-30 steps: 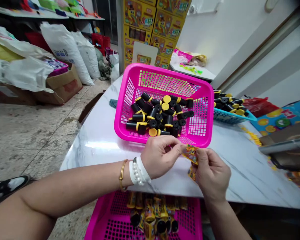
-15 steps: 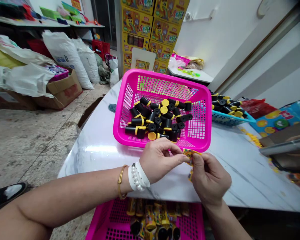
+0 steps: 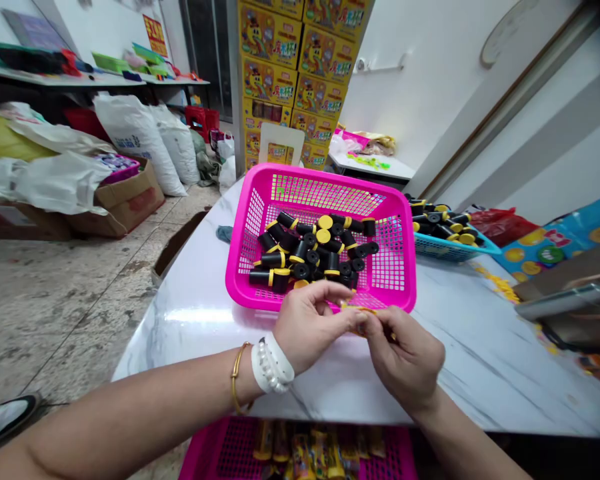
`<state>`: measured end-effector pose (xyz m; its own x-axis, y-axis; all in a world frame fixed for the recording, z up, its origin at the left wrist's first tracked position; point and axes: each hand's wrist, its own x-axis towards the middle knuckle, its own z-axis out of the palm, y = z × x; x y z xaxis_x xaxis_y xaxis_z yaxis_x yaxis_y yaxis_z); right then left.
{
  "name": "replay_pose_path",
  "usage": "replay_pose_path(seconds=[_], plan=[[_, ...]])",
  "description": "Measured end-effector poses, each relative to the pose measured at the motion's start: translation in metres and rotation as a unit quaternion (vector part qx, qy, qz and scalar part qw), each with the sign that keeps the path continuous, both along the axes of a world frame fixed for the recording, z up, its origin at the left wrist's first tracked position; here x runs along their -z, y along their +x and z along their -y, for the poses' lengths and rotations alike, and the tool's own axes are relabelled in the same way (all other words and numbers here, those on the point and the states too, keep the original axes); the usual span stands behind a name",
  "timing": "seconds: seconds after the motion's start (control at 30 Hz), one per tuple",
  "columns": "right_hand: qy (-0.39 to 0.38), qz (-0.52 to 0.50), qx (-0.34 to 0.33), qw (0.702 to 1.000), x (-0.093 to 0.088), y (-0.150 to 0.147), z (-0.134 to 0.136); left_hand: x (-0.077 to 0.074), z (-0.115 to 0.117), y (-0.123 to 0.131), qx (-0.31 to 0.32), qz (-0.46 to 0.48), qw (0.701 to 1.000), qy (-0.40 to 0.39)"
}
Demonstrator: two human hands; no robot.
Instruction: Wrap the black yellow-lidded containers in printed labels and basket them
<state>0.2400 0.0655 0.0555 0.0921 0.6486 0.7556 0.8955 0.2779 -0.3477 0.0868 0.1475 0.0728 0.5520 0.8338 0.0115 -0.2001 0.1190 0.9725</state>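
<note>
My left hand (image 3: 310,323) and my right hand (image 3: 405,360) meet over the white marble table (image 3: 480,353), fingers pinched together on a small orange-yellow sticker (image 3: 360,311), mostly hidden between them. Just beyond the hands stands a pink basket (image 3: 260,200) holding several black tubes with yellow caps (image 3: 313,250). My left wrist wears a white beaded band and a gold bangle.
A second pink basket (image 3: 215,453) of wrapped tubes sits below the table's near edge. A blue tray (image 3: 450,250) with more black tubes is at the right. Yellow cartons (image 3: 300,80) stack behind; sacks and cardboard boxes (image 3: 125,193) line the floor at left.
The hands have closed tighter on the sticker and moved slightly left; it shows less than before. The view has tilted up, so the baskets sit lower in frame.
</note>
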Motion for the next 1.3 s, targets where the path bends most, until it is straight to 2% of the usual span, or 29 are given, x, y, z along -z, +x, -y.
replay_pose_path(seconds=[0.07, 0.17, 0.33, 0.43, 0.5, 0.63, 0.7, 0.8, 0.9, 1.0, 1.17, 1.23, 1.3], plan=[[0.005, -0.014, 0.019, 1.0, -0.003, 0.003, -0.004, -0.002, -0.003, 0.0, -0.044, 0.028, 0.998, -0.022], [0.009, -0.044, 0.05, 0.998, -0.007, 0.007, -0.007, -0.003, -0.006, 0.0, -0.08, 0.024, 0.996, -0.002], [0.008, -0.044, 0.041, 0.998, -0.003, 0.009, -0.007, -0.001, -0.002, 0.0, -0.04, -0.004, 0.998, 0.041], [0.014, -0.017, 0.049, 0.999, 0.002, 0.005, -0.006, 0.0, 0.001, -0.001, -0.048, -0.021, 0.996, 0.071], [0.009, -0.002, 0.029, 1.0, 0.003, 0.003, -0.006, -0.001, 0.001, -0.001, -0.044, -0.023, 0.997, 0.062], [-0.092, -0.082, -0.07, 0.99, -0.009, 0.015, -0.016, -0.003, -0.005, -0.002, 0.036, -0.006, 0.998, -0.056], [-0.145, -0.124, -0.08, 0.978, -0.017, 0.029, -0.028, -0.005, -0.011, -0.003, 0.043, 0.0, 0.995, -0.085], [-0.217, -0.041, -0.032, 0.975, -0.025, 0.046, -0.049, -0.009, -0.022, -0.005, 0.02, 0.027, 0.995, -0.091], [-0.308, 0.086, 0.051, 0.946, -0.022, 0.048, -0.066, -0.013, -0.03, -0.007, -0.004, 0.045, 0.993, -0.112], [-0.351, 0.09, 0.085, 0.928, -0.015, 0.043, -0.076, -0.017, -0.035, -0.007, -0.014, 0.043, 0.988, -0.145], [-0.357, -0.001, -0.013, 0.934, -0.014, 0.051, -0.074, -0.018, -0.039, -0.007, -0.008, 0.051, 0.979, -0.196], [-0.337, -0.128, -0.102, 0.927, -0.017, 0.056, -0.066, -0.018, -0.04, -0.006, -0.015, 0.063, 0.975, -0.215], [-0.311, -0.286, -0.188, 0.887, -0.02, 0.058, -0.058, -0.017, -0.04, -0.006, -0.016, 0.073, 0.972, -0.224]])
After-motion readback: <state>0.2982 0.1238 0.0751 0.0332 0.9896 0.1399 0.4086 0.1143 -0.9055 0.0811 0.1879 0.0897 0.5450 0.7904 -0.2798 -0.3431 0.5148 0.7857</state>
